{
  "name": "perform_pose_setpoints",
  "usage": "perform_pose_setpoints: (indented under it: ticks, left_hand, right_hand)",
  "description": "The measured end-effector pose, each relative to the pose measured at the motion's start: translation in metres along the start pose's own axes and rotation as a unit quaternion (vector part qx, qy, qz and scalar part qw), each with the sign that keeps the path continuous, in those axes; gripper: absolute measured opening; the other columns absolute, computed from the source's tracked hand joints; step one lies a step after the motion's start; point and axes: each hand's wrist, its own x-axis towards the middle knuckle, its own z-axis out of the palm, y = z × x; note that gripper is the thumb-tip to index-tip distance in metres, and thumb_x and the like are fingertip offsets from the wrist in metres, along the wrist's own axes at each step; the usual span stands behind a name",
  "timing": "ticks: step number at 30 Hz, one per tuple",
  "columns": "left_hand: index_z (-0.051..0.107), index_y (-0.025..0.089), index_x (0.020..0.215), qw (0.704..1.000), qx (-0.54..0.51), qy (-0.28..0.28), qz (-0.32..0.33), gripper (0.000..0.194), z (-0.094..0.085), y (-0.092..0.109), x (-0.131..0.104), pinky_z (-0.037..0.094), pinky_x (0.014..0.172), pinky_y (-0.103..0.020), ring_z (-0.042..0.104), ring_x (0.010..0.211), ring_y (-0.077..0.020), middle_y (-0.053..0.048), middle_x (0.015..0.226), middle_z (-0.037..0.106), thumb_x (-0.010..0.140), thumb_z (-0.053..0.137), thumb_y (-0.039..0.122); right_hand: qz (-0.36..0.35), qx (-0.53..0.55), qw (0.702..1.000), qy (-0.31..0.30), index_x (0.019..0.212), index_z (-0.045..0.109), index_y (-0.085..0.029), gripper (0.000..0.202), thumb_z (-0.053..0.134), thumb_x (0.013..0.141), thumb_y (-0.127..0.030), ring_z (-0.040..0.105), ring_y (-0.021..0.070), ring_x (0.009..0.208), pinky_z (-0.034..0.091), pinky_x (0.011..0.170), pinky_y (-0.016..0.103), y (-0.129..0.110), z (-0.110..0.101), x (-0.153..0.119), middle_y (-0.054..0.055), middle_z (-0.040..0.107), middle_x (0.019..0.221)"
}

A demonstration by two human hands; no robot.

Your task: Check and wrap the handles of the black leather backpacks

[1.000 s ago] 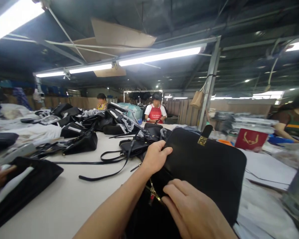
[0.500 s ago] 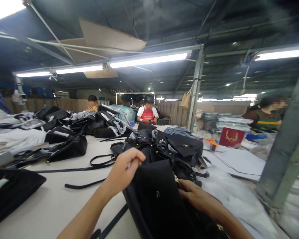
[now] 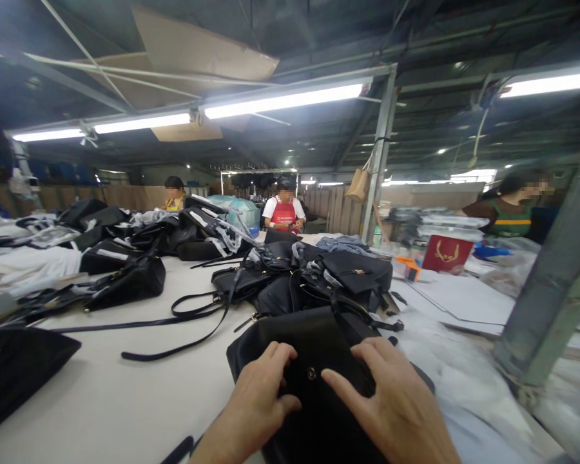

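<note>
A black bag (image 3: 319, 419) with a front flap lies on the table right in front of me. A small round metal fitting (image 3: 312, 373) sits on the flap. My left hand (image 3: 263, 396) rests on the left part of the flap, its fingers bent and its thumb apart from them. On the right part lies my right hand (image 3: 396, 399), thumb stretched toward the fitting and fingers spread. Both hands touch the bag without closing around it. The bag's lower part is hidden by my hands and the frame edge.
Beyond the bag lies a heap of black bags (image 3: 290, 277) with straps. More black bags (image 3: 125, 270) in wrapping are piled at the left. A metal post (image 3: 551, 277) stands close at the right, near clear plastic bags (image 3: 468, 380). Co-workers sit across the table.
My left hand has come down from above the bag's top edge onto the flap. My right hand has moved from the bag's right side, by the zipper, onto the flap.
</note>
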Motion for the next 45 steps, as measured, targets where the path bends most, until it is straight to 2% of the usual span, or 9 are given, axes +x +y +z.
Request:
perform_pose_setpoints:
  ticks: [3, 6, 9, 17, 29, 35, 38, 41, 45]
  left_hand:
    - [0.048, 0.023, 0.090, 1.000, 0.001, 0.008, -0.002, 0.032, 0.002, -0.002, -0.001, 0.037, 0.066, -0.027, 0.054, 0.077, -0.0151, 0.002, 0.095, 0.056, 0.062, 0.058, 0.012]
    - [0.047, 0.021, 0.082, 0.999, -0.022, 0.018, -0.037, 0.025, 0.005, -0.007, -0.003, 0.037, 0.064, -0.027, 0.053, 0.075, -0.0161, 0.001, 0.085, 0.056, 0.061, 0.057, 0.013]
    - [0.051, 0.020, 0.076, 0.993, -0.091, 0.011, -0.075, 0.017, 0.004, -0.012, -0.003, 0.036, 0.060, -0.026, 0.053, 0.070, -0.0156, 0.001, 0.076, 0.056, 0.061, 0.056, 0.015]
    - [0.060, 0.015, 0.072, 0.945, -0.289, -0.093, -0.123, 0.018, 0.005, -0.012, -0.002, 0.043, 0.060, -0.027, 0.057, 0.060, -0.0148, 0.001, 0.062, 0.058, 0.058, 0.051, 0.023]
    - [0.049, 0.019, 0.054, 0.944, -0.302, 0.021, -0.130, 0.010, 0.029, -0.009, 0.000, 0.031, 0.051, -0.027, 0.043, 0.049, -0.0120, 0.003, 0.049, 0.048, 0.055, 0.054, 0.028]
    - [0.031, 0.024, 0.053, 0.876, -0.456, 0.153, 0.016, 0.027, -0.050, 0.008, -0.030, 0.040, 0.053, -0.030, 0.040, 0.050, -0.0135, 0.003, 0.052, 0.037, 0.071, 0.043, 0.040]
    - [0.051, 0.022, 0.055, 0.949, -0.200, 0.245, 0.012, 0.035, -0.099, -0.006, -0.048, 0.044, 0.092, -0.047, 0.060, 0.091, -0.0278, -0.008, 0.077, 0.063, 0.082, 0.046, 0.044]
    - [0.064, 0.019, 0.085, 0.911, 0.102, 0.399, -0.008, 0.023, -0.106, -0.019, -0.054, 0.023, 0.110, -0.060, 0.039, 0.130, -0.0403, -0.018, 0.125, 0.058, 0.080, 0.053, 0.039]
    - [0.064, 0.025, 0.087, 0.945, 0.150, 0.236, 0.167, 0.016, -0.050, -0.003, -0.057, 0.039, 0.108, -0.047, 0.057, 0.118, -0.0276, -0.008, 0.111, 0.070, 0.088, 0.049, 0.026]
  right_hand:
    - [0.024, 0.125, 0.987, -0.100, 0.098, 0.068, -0.022, 0.035, 0.065, 0.073, -0.047, 0.062, 0.0321, 0.098, 0.046, 0.088, 0.043, -0.003, 0.009, -0.007, 0.010, 0.071, 0.099]
    - [0.117, 0.374, 0.883, -0.259, 0.119, 0.063, -0.020, 0.047, 0.063, 0.075, -0.037, 0.063, 0.0300, 0.106, 0.047, 0.094, 0.042, 0.004, 0.022, -0.009, 0.008, 0.071, 0.114]
    - [0.152, 0.493, 0.813, -0.270, 0.121, 0.062, -0.018, 0.049, 0.065, 0.076, -0.035, 0.062, 0.0308, 0.113, 0.047, 0.097, 0.043, 0.015, 0.034, -0.010, 0.008, 0.069, 0.121]
    - [0.122, 0.448, 0.868, -0.177, 0.121, 0.064, -0.019, 0.051, 0.069, 0.075, -0.040, 0.052, 0.0338, 0.126, 0.044, 0.103, 0.047, 0.013, 0.043, -0.020, 0.010, 0.067, 0.125]
    - [0.109, 0.338, 0.926, -0.129, 0.128, 0.056, -0.016, 0.066, 0.063, 0.072, -0.051, 0.046, 0.0340, 0.130, 0.028, 0.115, 0.050, 0.006, 0.048, -0.026, 0.014, 0.058, 0.135]
    - [0.133, 0.282, 0.944, -0.111, 0.134, 0.050, -0.012, 0.073, 0.056, 0.075, -0.054, 0.038, 0.0352, 0.136, 0.022, 0.117, 0.049, 0.003, 0.049, -0.029, 0.017, 0.051, 0.142]
    - [0.115, 0.262, 0.952, -0.110, 0.132, 0.055, -0.016, 0.060, 0.054, 0.081, -0.047, 0.042, 0.0318, 0.135, 0.022, 0.117, 0.047, -0.004, 0.037, -0.031, 0.012, 0.055, 0.139]
    - [0.032, 0.261, 0.957, -0.124, 0.127, 0.060, -0.022, 0.048, 0.055, 0.085, -0.045, 0.047, 0.0293, 0.129, 0.028, 0.114, 0.042, -0.018, 0.015, -0.027, 0.007, 0.061, 0.133]
    - [-0.021, 0.235, 0.951, -0.198, 0.093, 0.068, -0.023, 0.034, 0.043, 0.094, -0.045, 0.063, 0.0238, 0.098, 0.045, 0.093, 0.035, -0.024, -0.013, -0.013, 0.002, 0.071, 0.097]
